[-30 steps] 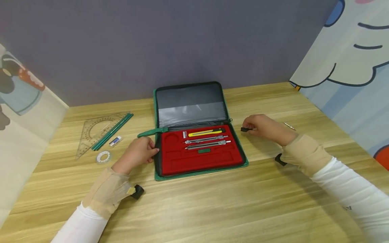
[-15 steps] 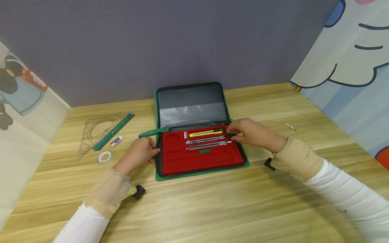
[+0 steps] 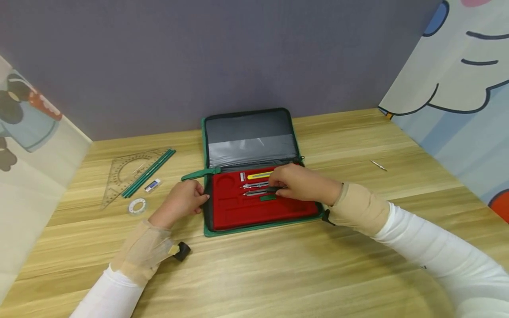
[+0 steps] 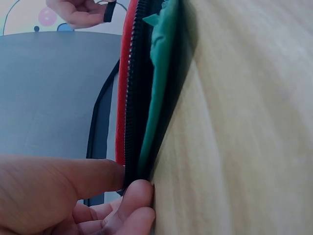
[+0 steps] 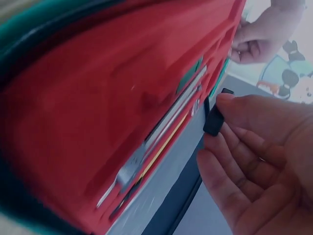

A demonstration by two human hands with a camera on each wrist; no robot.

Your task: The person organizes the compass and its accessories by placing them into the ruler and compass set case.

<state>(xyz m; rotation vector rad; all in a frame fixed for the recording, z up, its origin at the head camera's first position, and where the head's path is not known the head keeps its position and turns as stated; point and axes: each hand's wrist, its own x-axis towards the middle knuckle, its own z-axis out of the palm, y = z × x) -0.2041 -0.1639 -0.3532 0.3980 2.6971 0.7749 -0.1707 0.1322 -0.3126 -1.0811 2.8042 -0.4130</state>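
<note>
A green zip case lies open on the wooden table, its red tray nearest me. The tray holds a yellow knife, two metal compasses and a small green piece. My left hand pinches the case's left edge between thumb and fingers. My right hand hovers over the middle of the tray, above the compasses. It pinches a small black piece at its fingertips. The tray is close below that piece.
Left of the case lie a clear set square, green pencils, a white eraser and a tape roll. A thin metal pin lies at the right. Panels wall the table at the back and both sides.
My right hand has carried the small black piece leftward, from the table right of the case to above the red tray. The left hand has stayed at the case's edge.
</note>
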